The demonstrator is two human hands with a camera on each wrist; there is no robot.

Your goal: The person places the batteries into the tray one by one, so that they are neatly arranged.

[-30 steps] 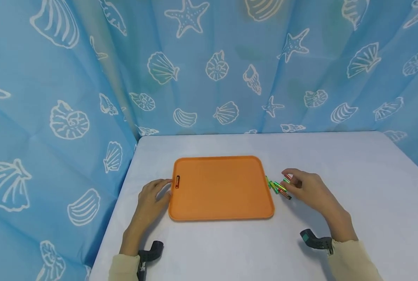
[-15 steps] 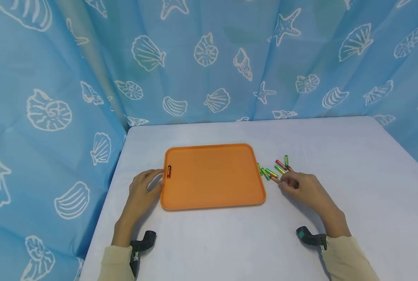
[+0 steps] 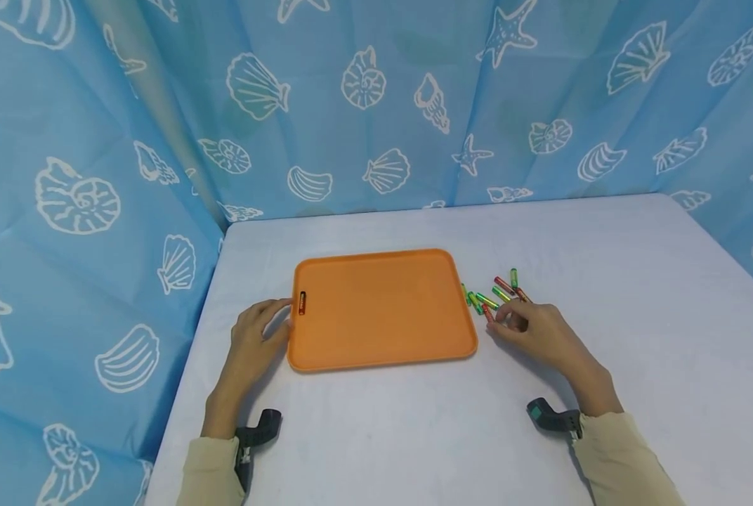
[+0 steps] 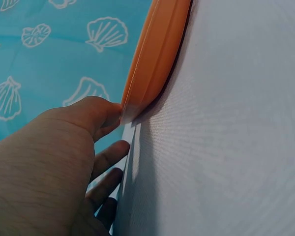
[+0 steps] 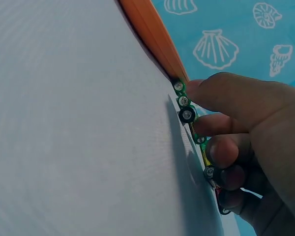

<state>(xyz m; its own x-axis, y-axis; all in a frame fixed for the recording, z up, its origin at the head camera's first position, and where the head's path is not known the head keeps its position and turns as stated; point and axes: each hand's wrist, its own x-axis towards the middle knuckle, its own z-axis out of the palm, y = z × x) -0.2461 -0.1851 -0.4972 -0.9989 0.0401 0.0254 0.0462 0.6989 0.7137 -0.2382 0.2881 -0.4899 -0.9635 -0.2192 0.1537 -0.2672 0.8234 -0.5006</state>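
An orange tray (image 3: 383, 309) lies on the table, with one red-and-black battery (image 3: 302, 303) near its left rim. My left hand (image 3: 250, 348) touches that rim with its fingertips, fingers loosely bent; in the left wrist view the thumb (image 4: 105, 110) meets the tray's edge. Right of the tray, my right hand (image 3: 534, 334) pinches a red battery (image 3: 488, 313) between thumb and index finger, low over the table. In the right wrist view that battery's dark-ringed end (image 5: 187, 114) shows by the fingers. Several green batteries (image 3: 475, 303) lie between the hand and tray.
More batteries lie just beyond the right hand, among them a red one (image 3: 504, 285) and a green one (image 3: 513, 277). A white cloth (image 3: 376, 429) covers the table. A blue shell-patterned curtain (image 3: 326, 105) hangs behind and to the left.
My right hand has moved left toward the tray and now pinches the red battery, which has turned and shifted slightly. The left hand stays at the tray's rim. The head view has tilted down.
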